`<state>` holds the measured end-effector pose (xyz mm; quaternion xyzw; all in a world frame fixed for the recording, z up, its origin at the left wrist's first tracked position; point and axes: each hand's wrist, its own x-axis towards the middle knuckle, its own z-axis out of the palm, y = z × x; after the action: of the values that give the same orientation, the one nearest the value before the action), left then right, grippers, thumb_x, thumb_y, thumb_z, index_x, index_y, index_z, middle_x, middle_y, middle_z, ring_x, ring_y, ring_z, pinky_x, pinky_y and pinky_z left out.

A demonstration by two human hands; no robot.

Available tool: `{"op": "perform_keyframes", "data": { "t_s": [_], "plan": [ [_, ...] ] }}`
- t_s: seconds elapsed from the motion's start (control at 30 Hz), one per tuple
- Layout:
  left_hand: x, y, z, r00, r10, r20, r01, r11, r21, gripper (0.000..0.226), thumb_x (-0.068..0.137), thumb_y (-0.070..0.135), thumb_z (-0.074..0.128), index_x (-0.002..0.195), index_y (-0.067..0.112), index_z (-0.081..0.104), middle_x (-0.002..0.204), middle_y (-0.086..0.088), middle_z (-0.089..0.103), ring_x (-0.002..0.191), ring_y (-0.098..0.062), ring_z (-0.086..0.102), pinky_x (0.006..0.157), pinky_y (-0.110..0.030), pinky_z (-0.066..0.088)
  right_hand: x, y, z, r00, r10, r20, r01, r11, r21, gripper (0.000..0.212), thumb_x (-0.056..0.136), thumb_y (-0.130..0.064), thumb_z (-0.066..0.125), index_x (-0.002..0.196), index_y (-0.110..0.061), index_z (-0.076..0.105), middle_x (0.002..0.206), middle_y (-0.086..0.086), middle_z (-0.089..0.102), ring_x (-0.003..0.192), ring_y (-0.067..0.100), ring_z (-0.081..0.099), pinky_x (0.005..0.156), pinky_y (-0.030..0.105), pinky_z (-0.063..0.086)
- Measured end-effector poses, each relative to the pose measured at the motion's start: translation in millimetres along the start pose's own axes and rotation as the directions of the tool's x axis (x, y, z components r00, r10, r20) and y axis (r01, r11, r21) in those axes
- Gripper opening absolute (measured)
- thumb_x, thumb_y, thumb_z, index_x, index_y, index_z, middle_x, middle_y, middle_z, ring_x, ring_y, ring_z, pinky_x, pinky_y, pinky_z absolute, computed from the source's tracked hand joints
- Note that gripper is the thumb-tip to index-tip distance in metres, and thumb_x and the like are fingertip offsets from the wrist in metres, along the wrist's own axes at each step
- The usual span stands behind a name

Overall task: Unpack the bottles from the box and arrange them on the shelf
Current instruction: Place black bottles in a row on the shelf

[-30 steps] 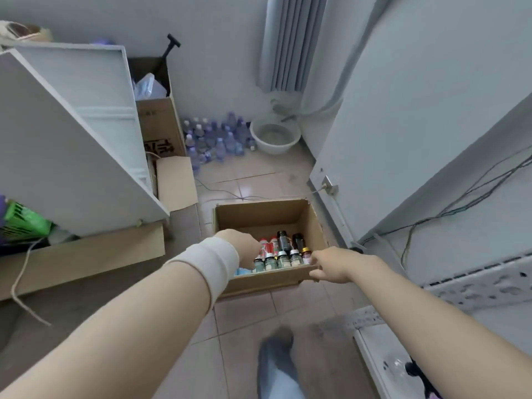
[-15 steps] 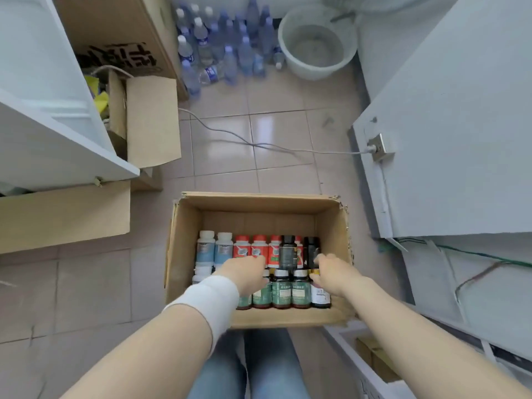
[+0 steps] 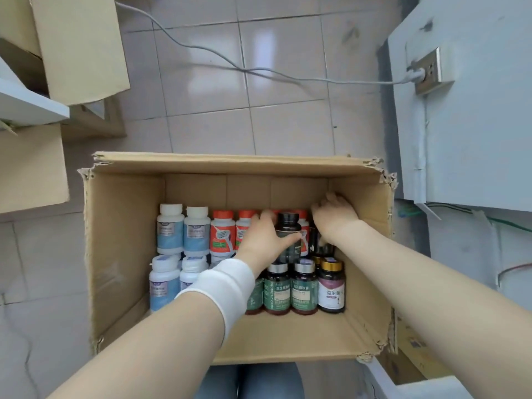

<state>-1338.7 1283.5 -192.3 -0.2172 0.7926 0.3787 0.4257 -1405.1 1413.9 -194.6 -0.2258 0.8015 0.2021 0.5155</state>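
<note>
Left hand (image 3: 263, 240) wrapped round dark bottle (image 3: 288, 226), back row of box (image 3: 123, 240). Right hand (image 3: 334, 218) covers second dark bottle (image 3: 316, 241); grasp hidden, cannot tell. Risk: rows packed tight, so lifting may drag or topple red-capped bottles (image 3: 221, 231) alongside.

Glossy pale-grey tiled floor (image 3: 288, 131). Thin grey cable (image 3: 244, 69) crosses it to a metal socket plate (image 3: 430, 71) on the pale blue-grey wall (image 3: 475, 133), right.
</note>
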Motion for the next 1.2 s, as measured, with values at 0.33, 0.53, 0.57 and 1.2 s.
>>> {"op": "perform_keyframes", "data": {
  "t_s": [0.33, 0.53, 0.57, 1.2],
  "plan": [
    [-8, 3, 2, 0.999, 0.0, -0.039, -0.004, 0.993, -0.12, 0.077, 0.072, 0.046, 0.076, 0.13, 0.009, 0.041, 0.13, -0.011, 0.049, 0.121, -0.023, 0.049, 0.1, -0.032, 0.042, -30, 2, -19, 0.996, 0.051, -0.078, -0.027, 0.962, 0.273, 0.071, 0.075, -0.028, 0.076, 0.132, -0.007, 0.04, 0.135, 0.019, 0.036, 0.115, 0.033, 0.053, 0.09, 0.035, 0.047],
    [-8, 10, 14, 0.993, -0.027, -0.112, 0.013, 0.992, -0.125, 0.069, 0.077, 0.038, 0.073, 0.13, 0.006, 0.043, 0.13, -0.015, 0.045, 0.121, -0.029, 0.047, 0.1, -0.034, 0.039, -38, 10, -12, 0.974, 0.089, -0.209, 0.003, 0.916, 0.402, 0.068, 0.074, -0.018, 0.077, 0.131, -0.008, 0.041, 0.128, 0.019, 0.051, 0.115, 0.035, 0.05, 0.091, 0.038, 0.047],
    [-11, 9, 13, 0.992, -0.024, -0.12, 0.003, 0.985, -0.172, 0.066, 0.078, 0.036, 0.073, 0.129, 0.006, 0.044, 0.129, -0.014, 0.048, 0.119, -0.028, 0.049, 0.098, -0.033, 0.04, -41, 10, -11, 0.971, 0.085, -0.225, 0.017, 0.908, 0.419, 0.068, 0.074, -0.019, 0.077, 0.131, -0.01, 0.042, 0.125, 0.018, 0.054, 0.115, 0.035, 0.05, 0.091, 0.039, 0.048],
    [-248, 1, -116, 0.979, 0.204, -0.015, -0.137, 0.603, -0.786, 0.025, 0.091, 0.023, 0.052, 0.114, 0.015, 0.051, 0.104, -0.008, 0.063, 0.092, -0.019, 0.062, 0.088, -0.04, 0.049, -299, -110, 9, 0.879, 0.469, -0.084, 0.351, -0.518, 0.78, 0.011, 0.083, -0.016, 0.067, 0.089, -0.018, 0.059, 0.096, 0.008, 0.065, 0.085, 0.02, 0.063, 0.082, 0.034, 0.052]
  ]
}}
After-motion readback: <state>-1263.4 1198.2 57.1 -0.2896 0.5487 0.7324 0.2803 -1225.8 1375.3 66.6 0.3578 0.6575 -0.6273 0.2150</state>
